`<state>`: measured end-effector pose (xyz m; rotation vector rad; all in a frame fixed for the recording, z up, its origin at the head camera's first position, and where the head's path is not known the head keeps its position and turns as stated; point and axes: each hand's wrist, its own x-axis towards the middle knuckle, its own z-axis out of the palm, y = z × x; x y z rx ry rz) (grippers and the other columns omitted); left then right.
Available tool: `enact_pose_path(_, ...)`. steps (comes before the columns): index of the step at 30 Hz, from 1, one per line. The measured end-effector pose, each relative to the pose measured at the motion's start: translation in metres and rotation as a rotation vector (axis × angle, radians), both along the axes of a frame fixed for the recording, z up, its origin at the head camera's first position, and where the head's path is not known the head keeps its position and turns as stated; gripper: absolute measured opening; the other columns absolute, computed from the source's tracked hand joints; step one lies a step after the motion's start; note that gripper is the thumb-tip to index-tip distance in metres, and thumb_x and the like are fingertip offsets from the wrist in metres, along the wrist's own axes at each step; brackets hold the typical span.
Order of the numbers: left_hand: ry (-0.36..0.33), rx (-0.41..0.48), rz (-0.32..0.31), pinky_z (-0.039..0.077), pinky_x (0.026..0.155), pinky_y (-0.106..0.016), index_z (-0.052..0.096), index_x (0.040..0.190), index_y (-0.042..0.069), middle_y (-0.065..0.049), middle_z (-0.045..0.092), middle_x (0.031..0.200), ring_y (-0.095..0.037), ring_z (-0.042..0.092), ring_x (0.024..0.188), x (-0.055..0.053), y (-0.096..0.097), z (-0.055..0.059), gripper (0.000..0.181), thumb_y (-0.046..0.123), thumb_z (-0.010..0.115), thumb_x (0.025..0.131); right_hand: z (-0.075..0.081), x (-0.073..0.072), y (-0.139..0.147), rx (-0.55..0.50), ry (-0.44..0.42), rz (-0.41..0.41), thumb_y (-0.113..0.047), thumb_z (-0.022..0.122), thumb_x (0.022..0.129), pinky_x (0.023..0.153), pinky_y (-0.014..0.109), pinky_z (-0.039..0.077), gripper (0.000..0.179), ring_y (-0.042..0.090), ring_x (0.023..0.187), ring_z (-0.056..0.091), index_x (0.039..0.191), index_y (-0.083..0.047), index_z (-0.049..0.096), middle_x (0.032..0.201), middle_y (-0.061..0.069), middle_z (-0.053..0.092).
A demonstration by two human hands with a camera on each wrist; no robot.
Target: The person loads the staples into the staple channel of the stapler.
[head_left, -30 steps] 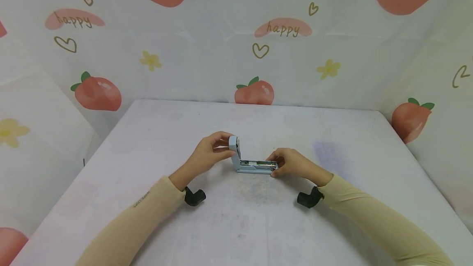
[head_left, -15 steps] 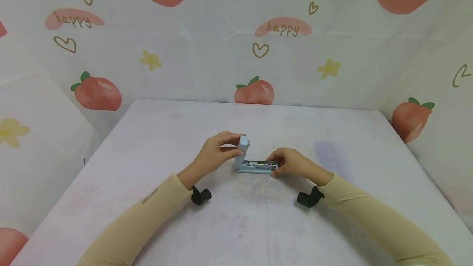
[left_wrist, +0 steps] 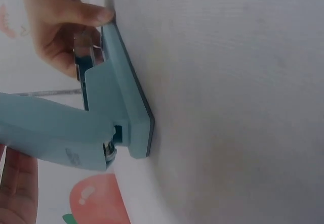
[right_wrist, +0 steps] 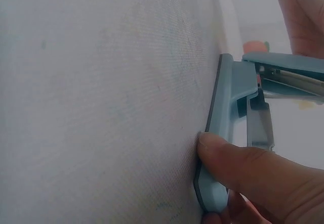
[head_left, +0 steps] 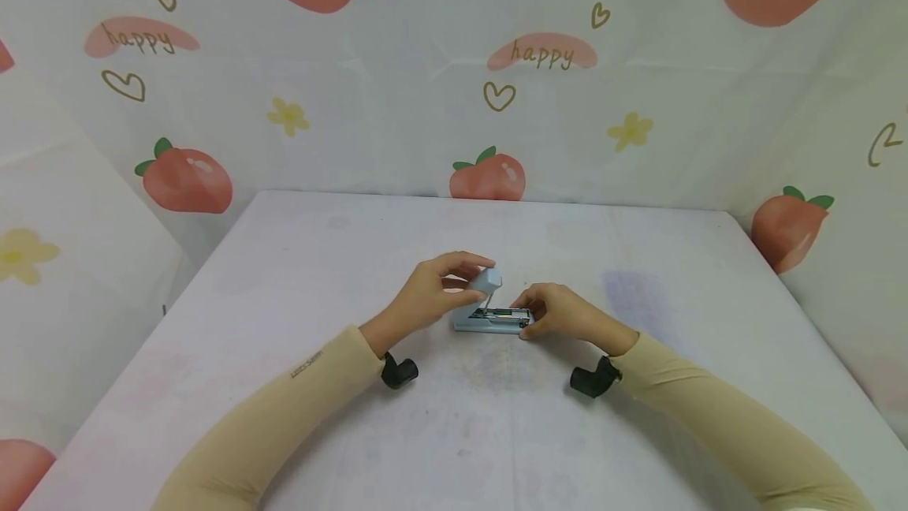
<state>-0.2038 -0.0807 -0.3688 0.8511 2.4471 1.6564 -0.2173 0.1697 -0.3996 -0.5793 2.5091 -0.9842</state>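
Note:
A light blue stapler (head_left: 489, 326) stands on the table with its top cover lifted at a slant, baring the metal staple channel (right_wrist: 260, 123). My left hand (head_left: 436, 290) holds the raised cover near its free end, thumb on the near side and fingers on the far side. At the base's right end, my right hand (head_left: 563, 312) pinches the stapler between thumb and fingers. A thin spring (left_wrist: 50, 92) stretches between cover and channel in the left wrist view. Part of the left hand's grip falls outside that view.
A white cloth covers the table (head_left: 454, 432), with a bluish stain (head_left: 634, 306) right of the hands. Behind it hangs a white backdrop printed with peaches (head_left: 489, 176). Each wrist carries a black camera mount (head_left: 400, 373).
My left hand has moved right, swinging the stapler's cover from upright down to a slant over the base. The right hand and the base have stayed in place.

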Motion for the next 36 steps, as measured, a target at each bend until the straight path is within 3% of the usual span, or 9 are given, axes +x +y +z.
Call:
enact_pose_path(11, 0.01, -0.106, -0.063, 0.051, 0.088, -0.024, 0.069, 0.12, 0.022, 0.006, 0.066, 0.113, -0.01, 0.06, 0.1, -0.006, 0.021, -0.004, 0.042, 0.015, 0.079, 0.08, 0.003, 0.001, 0.0, 0.0, 0.027, 0.009, -0.008, 0.083, 0.073, 0.079, 0.033, 0.054, 0.04, 0.02, 0.091, 0.066, 0.108, 0.001, 0.066, 0.104, 0.012, 0.068)
enact_pose_path(16, -0.008, -0.164, -0.075, 0.05, 0.087, -0.02, 0.072, 0.117, 0.021, 0.007, 0.066, 0.106, -0.007, 0.059, 0.096, -0.007, 0.028, -0.004, 0.039, 0.015, 0.08, 0.079, 0.003, 0.001, -0.001, 0.017, 0.032, 0.011, -0.01, 0.084, 0.073, 0.073, 0.031, 0.052, 0.037, 0.017, 0.083, 0.063, 0.101, 0.001, 0.062, 0.094, 0.01, 0.067)
enact_pose_path(25, 0.004, -0.242, -0.055, 0.049, 0.087, -0.019, 0.074, 0.112, 0.019, 0.005, 0.067, 0.097, -0.005, 0.059, 0.09, -0.008, 0.038, -0.006, 0.036, 0.016, 0.081, 0.077, 0.003, 0.0, 0.002, 0.036, 0.023, 0.002, -0.01, 0.083, 0.073, 0.067, 0.029, 0.046, 0.035, 0.014, 0.074, 0.054, 0.098, 0.0, 0.061, 0.086, 0.006, 0.063)
enact_pose_path(36, -0.017, -0.282, -0.034, 0.049, 0.084, -0.017, 0.075, 0.109, 0.017, 0.004, 0.069, 0.1, -0.007, 0.061, 0.094, -0.007, 0.044, -0.009, 0.034, 0.019, 0.082, 0.076, 0.003, 0.0, 0.002, 0.036, 0.034, 0.0, -0.011, 0.084, 0.073, 0.065, 0.029, 0.044, 0.041, 0.015, 0.072, 0.052, 0.105, 0.001, 0.062, 0.085, 0.006, 0.063)
